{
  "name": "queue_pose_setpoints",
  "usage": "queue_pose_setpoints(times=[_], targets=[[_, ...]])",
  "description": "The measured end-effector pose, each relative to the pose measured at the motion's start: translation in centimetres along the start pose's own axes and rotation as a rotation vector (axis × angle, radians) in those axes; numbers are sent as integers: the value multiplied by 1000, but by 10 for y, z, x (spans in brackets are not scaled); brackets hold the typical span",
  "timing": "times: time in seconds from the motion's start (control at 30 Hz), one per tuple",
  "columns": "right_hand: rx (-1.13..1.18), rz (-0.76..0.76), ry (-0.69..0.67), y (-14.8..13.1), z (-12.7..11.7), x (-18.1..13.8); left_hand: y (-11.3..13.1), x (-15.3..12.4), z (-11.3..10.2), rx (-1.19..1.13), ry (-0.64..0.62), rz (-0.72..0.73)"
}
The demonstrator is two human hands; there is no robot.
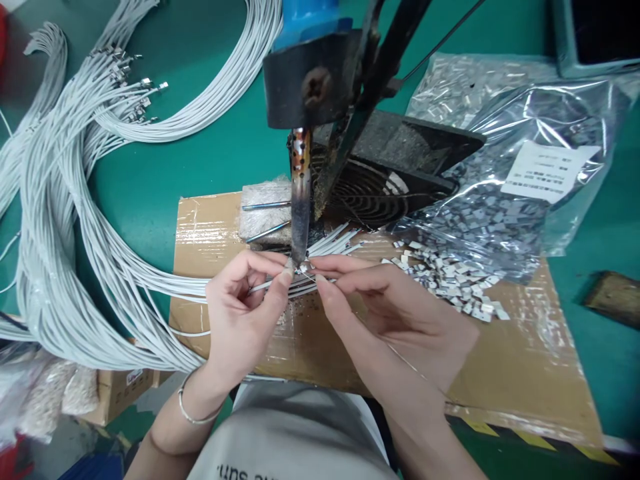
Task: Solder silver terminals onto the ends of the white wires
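My left hand (243, 313) is closed, pinching a white wire (259, 287) close to its end. My right hand (387, 307) is closed too, with a thin strand of solder wire (406, 360) running from its fingertips back past the palm. Between both sets of fingertips sits a small shiny metal piece (304, 267); which fingers touch it I cannot tell. Straight above it, a soldering iron (301, 200) points down with its tip right at the fingertips. More white wires (325, 248) lie beneath my hands on the cardboard (520, 373).
Small metal pieces (460, 277) are heaped right of my hands, before a plastic bag (545, 133) of them. A black fan-like grille (370, 190) stands behind the iron. Long white wire bundles (55, 220) cover the left side. A wrapped block (263, 207) carries two metal rods.
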State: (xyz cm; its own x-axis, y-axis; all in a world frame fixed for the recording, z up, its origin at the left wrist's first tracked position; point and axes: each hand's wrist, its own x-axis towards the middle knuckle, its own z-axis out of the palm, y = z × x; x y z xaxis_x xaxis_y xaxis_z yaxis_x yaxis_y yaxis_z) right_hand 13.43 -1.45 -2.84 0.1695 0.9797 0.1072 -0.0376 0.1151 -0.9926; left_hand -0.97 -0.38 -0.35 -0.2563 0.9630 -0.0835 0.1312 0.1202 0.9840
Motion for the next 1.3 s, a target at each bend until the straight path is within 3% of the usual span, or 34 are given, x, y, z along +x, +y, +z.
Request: queue_pose_setpoints(times=[1.3], targets=[[-25,-40,37,3,2,-2,2,0,3,47,18,36]])
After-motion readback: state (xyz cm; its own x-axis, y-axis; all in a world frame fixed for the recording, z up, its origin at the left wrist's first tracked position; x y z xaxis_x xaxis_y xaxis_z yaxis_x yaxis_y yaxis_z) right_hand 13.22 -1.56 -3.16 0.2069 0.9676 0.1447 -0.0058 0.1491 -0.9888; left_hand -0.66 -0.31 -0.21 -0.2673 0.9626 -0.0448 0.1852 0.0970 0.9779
